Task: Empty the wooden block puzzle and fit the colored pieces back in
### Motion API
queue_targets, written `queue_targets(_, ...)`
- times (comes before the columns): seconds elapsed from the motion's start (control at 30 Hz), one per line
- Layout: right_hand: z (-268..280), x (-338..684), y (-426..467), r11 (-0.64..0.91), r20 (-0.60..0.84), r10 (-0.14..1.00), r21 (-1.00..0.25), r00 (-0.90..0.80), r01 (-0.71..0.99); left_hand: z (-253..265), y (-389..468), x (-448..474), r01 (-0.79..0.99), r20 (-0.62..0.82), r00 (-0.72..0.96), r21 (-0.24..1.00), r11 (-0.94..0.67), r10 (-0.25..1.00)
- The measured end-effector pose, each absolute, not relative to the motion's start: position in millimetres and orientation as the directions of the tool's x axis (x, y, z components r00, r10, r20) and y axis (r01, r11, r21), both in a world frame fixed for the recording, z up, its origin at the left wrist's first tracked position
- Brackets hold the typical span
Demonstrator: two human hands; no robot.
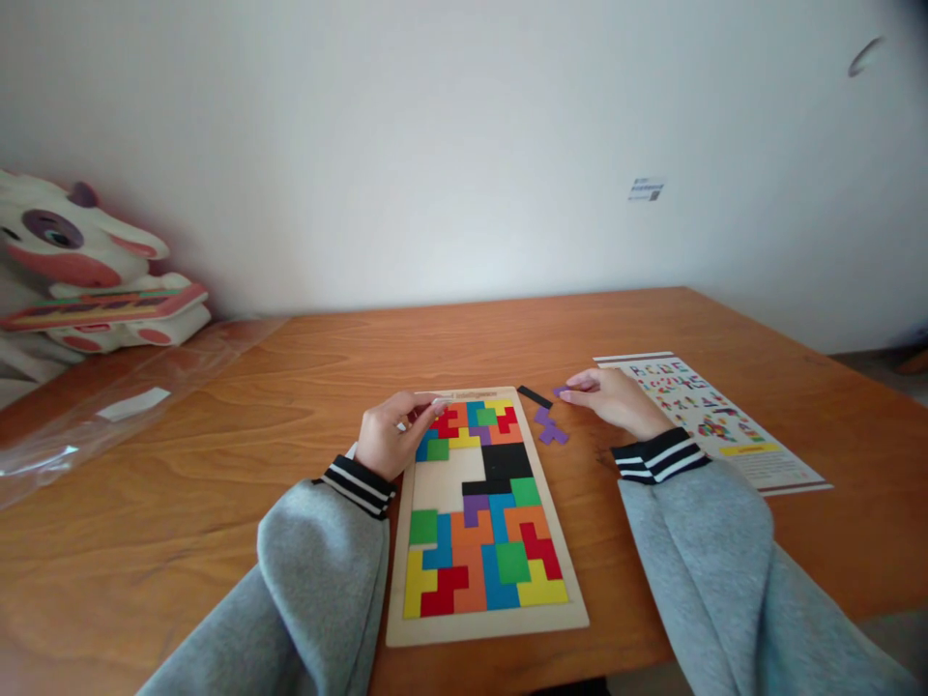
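Observation:
A wooden puzzle board (487, 633) lies on the table, mostly filled with coloured block pieces; a bare pale patch shows left of its black pieces (504, 464). Over the board's upper left corner is my left hand (388, 435), thumb and fingers pinched together; whatever is between them is hidden. To the right of the board, my right hand (616, 398) pinches a small purple puzzle piece (560, 391) just above or on the table. Close by lie a long black puzzle piece (535, 396) and loose purple puzzle pieces (552, 430).
A printed pattern sheet (768, 469) lies on the wooden table (348, 353), partly behind my right forearm. On the left are a clear plastic bag (210, 353) and a cow-shaped toy keyboard (108, 290). A white wall (406, 155) rises behind the table.

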State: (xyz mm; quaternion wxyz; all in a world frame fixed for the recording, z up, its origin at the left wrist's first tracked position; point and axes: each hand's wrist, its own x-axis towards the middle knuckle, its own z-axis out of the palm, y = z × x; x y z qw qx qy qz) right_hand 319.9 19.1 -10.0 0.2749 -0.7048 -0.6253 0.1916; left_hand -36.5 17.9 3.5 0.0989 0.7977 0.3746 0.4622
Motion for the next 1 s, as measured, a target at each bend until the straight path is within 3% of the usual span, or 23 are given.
queue_targets(0.13,-9,325,19,-0.084,0.016,0.992,-0.668,0.127,0.739,7,16,-33,0.506,0.686,0.352,0.434,-0.746,0.637)
queue_targets(0.33,4,302,15,-0.008,0.134,0.975,-0.771,0.175,0.636,8,15,-33,0.506,0.659,0.42,0.401,-0.764,0.624)
queue_targets(0.47,17,260,2,0.231,0.241,0.97,-0.846,-0.04,0.48,5,16,-33,0.52,0.644,0.427,0.4,-0.755,0.635)
queue_targets(0.67,21,193,-26,0.223,0.137,0.955,-0.918,-0.264,0.329,2,17,-33,0.509,0.618,0.445,0.421,-0.751,0.648)
queue_targets(0.83,19,176,-37,0.343,0.184,0.914,-0.827,-0.362,0.446,1,16,-33,0.509,0.596,0.464,0.427,-0.748,0.656)
queue_targets(1.0,15,180,-33,0.533,0.329,0.844,-0.59,-0.423,0.607,1,16,-32,0.505,0.6,0.469,0.421,-0.754,0.648)
